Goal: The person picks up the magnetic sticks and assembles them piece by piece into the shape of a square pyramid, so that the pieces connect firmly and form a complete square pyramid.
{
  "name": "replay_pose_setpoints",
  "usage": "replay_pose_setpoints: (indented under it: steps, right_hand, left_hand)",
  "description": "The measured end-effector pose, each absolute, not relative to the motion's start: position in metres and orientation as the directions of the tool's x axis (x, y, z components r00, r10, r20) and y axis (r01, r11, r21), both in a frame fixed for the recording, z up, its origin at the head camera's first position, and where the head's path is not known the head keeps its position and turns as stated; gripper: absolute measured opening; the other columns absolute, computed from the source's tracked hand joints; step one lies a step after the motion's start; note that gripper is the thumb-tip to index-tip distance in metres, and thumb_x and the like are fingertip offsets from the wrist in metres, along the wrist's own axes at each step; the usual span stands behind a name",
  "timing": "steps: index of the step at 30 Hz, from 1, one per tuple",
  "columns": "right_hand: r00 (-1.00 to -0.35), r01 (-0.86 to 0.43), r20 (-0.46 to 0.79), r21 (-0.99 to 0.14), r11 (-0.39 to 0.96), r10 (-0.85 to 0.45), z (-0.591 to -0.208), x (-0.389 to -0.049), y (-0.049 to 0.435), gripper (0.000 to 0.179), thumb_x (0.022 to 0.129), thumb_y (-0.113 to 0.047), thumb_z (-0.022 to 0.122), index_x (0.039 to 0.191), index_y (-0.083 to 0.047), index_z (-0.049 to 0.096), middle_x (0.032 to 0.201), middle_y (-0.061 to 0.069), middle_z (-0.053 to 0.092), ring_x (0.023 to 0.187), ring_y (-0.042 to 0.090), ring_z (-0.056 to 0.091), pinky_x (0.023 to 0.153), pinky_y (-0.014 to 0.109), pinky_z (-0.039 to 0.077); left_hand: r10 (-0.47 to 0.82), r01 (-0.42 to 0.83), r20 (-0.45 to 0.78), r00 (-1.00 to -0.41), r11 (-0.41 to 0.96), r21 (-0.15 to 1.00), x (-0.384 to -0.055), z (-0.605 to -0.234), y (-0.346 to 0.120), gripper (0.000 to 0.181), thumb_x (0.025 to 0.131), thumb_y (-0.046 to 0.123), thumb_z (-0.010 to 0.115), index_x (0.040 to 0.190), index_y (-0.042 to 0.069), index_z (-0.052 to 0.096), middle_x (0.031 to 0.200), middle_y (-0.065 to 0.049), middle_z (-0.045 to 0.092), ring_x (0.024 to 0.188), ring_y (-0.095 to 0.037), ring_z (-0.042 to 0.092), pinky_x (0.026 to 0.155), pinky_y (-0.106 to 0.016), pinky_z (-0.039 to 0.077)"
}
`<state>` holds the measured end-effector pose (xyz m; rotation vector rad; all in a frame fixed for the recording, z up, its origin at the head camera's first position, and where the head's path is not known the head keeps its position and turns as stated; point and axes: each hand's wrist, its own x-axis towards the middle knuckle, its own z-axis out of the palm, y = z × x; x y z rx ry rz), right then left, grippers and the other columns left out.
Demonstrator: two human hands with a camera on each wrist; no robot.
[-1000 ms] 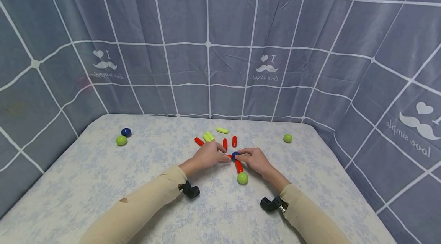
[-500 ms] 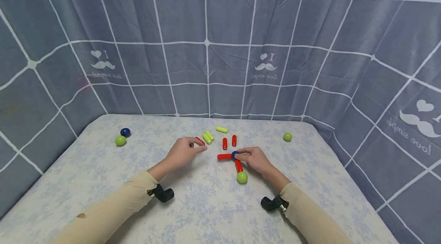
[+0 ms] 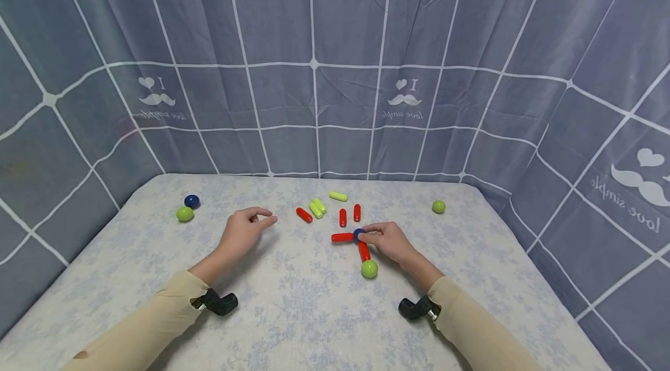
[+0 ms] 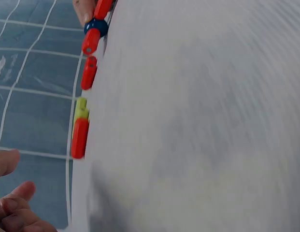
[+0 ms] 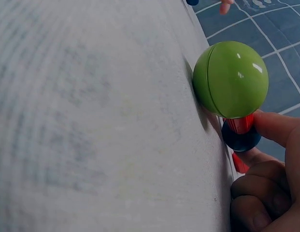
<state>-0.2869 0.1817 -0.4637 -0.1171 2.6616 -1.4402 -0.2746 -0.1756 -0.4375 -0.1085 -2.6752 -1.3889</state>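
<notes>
My right hand (image 3: 391,241) pinches a dark blue ball (image 3: 358,235) between thumb and fingers, low over the table. One red rod (image 3: 342,237) sticks out to the ball's left. A second red rod (image 3: 364,252) joins it to a shiny green ball (image 3: 369,269) nearer me, which looms large in the right wrist view. My left hand (image 3: 242,234) hovers left of the pieces, holding nothing, fingers loosely bent. Closest to it lies a loose red rod (image 3: 304,215). The blue ball is partly covered by my right fingers.
Two more red rods, one at the left (image 3: 342,218), lie behind the joined pieces. Several yellow-green rods (image 3: 316,210) lie beside them. A blue ball (image 3: 192,202) and a green ball (image 3: 185,214) sit far left; another green ball (image 3: 438,206) sits right. A grey curtain (image 3: 345,97) surrounds the table.
My left hand has let go of the red rod on the blue ball and moved left, past the loose red rod. My right hand keeps its pinch on the blue ball.
</notes>
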Motion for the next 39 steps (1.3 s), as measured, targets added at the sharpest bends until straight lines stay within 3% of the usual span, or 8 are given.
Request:
replay_pose_setpoints:
  steps: [11,12,17,25,33,39]
  right_hand:
    - [-0.989,-0.02,-0.063,-0.837,0.546,-0.132,-0.464,-0.288,0.181,0.035,0.089,-0.034,0.076,0.116,-0.011,0.076,0.059,-0.005,0.036,0.062,0.015,0.037,0.06,0.029,0.031]
    - [-0.989,-0.019,-0.064,-0.836,0.548,-0.132,-0.464,-0.288,0.181,0.035,0.089,-0.034,0.076,0.116,-0.011,0.076,0.06,-0.005,0.037,0.063,0.015,0.037,0.06,0.029,0.031]
    - [-0.99,-0.02,-0.062,-0.831,0.556,-0.128,-0.464,-0.288,0.18,0.035,0.089,-0.034,0.076,0.116,-0.011,0.076,0.063,-0.004,0.041,0.066,0.016,0.038,0.062,0.03,0.031]
    - [-0.991,-0.021,-0.058,-0.826,0.564,-0.122,-0.465,-0.289,0.18,0.035,0.089,-0.034,0.076,0.115,-0.011,0.077,0.061,-0.004,0.037,0.064,0.016,0.038,0.061,0.03,0.03]
    - [-0.991,-0.022,-0.058,-0.818,0.574,-0.119,-0.465,-0.289,0.179,0.035,0.09,-0.034,0.076,0.115,-0.01,0.076,0.062,-0.004,0.038,0.064,0.016,0.038,0.061,0.029,0.03]
    - [-0.992,-0.013,-0.061,-0.818,0.576,-0.109,-0.465,-0.289,0.179,0.035,0.09,-0.034,0.076,0.115,-0.01,0.076,0.06,-0.004,0.037,0.063,0.016,0.038,0.061,0.03,0.03]
  left_hand:
    - [-0.234,-0.088,0.04,-0.971,0.51,0.856,-0.274,-0.445,-0.23,0.042,0.096,0.038,0.067,0.126,0.008,0.068,0.071,0.0,0.045,0.059,-0.014,0.04,0.055,-0.031,0.037]
    - [-0.253,-0.104,0.031,-0.967,0.504,0.857,-0.272,-0.444,-0.234,0.045,0.097,0.04,0.066,0.128,0.008,0.068,0.079,-0.003,0.051,0.065,-0.011,0.043,0.058,-0.029,0.038]
    - [-0.323,-0.147,0.007,-0.947,0.449,0.881,-0.268,-0.436,-0.253,0.054,0.096,0.045,0.065,0.134,0.006,0.063,0.106,-0.01,0.051,0.073,-0.01,0.043,0.059,-0.026,0.038]
    - [-0.455,-0.172,0.02,-0.89,0.376,0.91,-0.27,-0.434,-0.276,0.059,0.095,0.045,0.066,0.141,0.009,0.057,0.074,0.005,0.042,0.054,-0.009,0.037,0.052,-0.029,0.036]
    - [-0.555,-0.245,-0.004,-0.832,0.361,0.9,-0.275,-0.443,-0.298,0.063,0.094,0.039,0.069,0.148,0.011,0.049,0.087,-0.001,0.044,0.061,-0.013,0.04,0.052,-0.029,0.037]
    - [-0.588,-0.284,-0.023,-0.808,0.355,0.891,-0.278,-0.448,-0.31,0.069,0.094,0.038,0.069,0.152,0.01,0.043,0.097,-0.005,0.049,0.078,-0.018,0.046,0.061,-0.03,0.038]
